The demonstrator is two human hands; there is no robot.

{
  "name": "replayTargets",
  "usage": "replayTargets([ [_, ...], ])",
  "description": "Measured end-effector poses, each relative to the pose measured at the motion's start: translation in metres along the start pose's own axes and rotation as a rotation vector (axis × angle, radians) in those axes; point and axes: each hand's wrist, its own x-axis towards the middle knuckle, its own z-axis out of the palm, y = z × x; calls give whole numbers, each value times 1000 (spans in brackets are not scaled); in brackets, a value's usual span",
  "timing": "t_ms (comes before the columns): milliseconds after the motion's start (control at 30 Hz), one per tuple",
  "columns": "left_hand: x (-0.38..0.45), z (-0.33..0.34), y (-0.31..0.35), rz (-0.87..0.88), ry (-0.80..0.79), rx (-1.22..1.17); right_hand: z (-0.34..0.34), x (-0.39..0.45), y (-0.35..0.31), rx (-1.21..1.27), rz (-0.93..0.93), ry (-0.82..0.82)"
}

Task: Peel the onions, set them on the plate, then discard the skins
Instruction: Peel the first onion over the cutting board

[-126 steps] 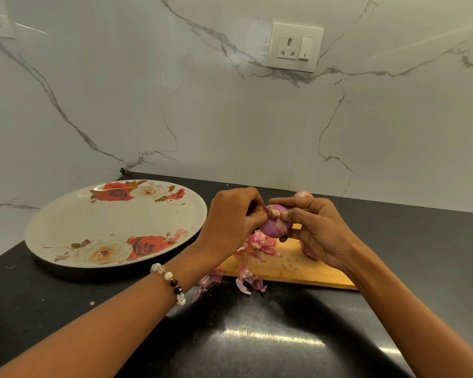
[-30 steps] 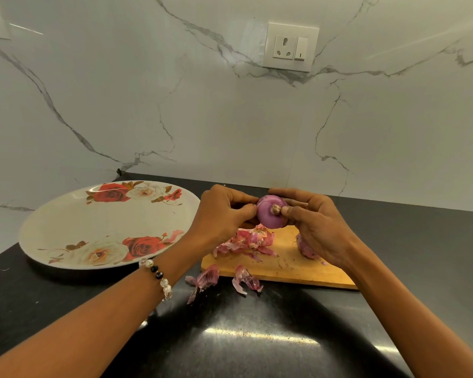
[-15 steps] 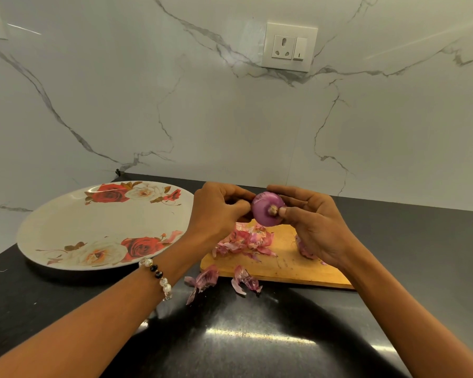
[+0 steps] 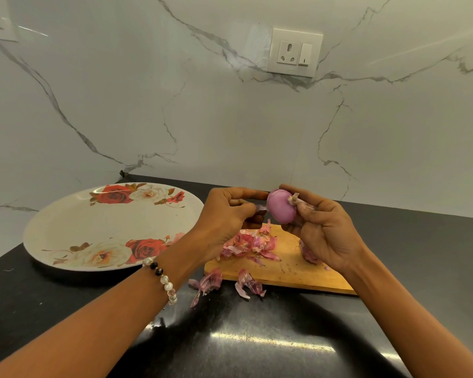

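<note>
Head view: the right hand (image 4: pixel 324 236) holds a peeled purple onion (image 4: pixel 281 209) above the far end of the board (image 4: pixel 290 271). Its fingers are curled around the onion from behind and below, and the thumb lies at the root end, where a small dry stub sticks out. The left hand (image 4: pixel 224 214) is just beside the onion, on its left. Its thumb and fingers are curled and pinch a small strip of skin (image 4: pixel 260 208) that touches the onion's left side.

A heap of loose skins (image 4: pixel 247 245) lies on the left part of the board, under the hands. Two more pieces (image 4: pixel 227 283) lie on the black counter (image 4: pixel 243 345), just in front of the board. Something purple (image 4: pixel 309 255) also lies on the board, mostly hidden behind the right hand; I cannot tell what it is.

The plate (image 4: pixel 74 227), with rose prints, stands on the counter left of the board, with no onion on it. The left wrist wears a bead bracelet (image 4: pixel 161 279). A socket (image 4: pixel 294 52) is on the marble wall (image 4: pixel 148 105).
</note>
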Motion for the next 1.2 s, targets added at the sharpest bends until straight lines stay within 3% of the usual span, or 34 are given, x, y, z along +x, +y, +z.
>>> replayTargets([
  [267, 2, 1, -3, 74, 53, 260, 3, 1, 2, -29, 32, 91],
  [700, 5, 1, -7, -35, 59, 332, 1, 1, -5, 81, 7, 179],
  [867, 3, 3, -12, 67, 32, 525, 3, 1, -1, 30, 24, 154],
  [1200, 1, 3, -4, 227, 13, 429, 6, -1, 4, -136, 16, 93],
])
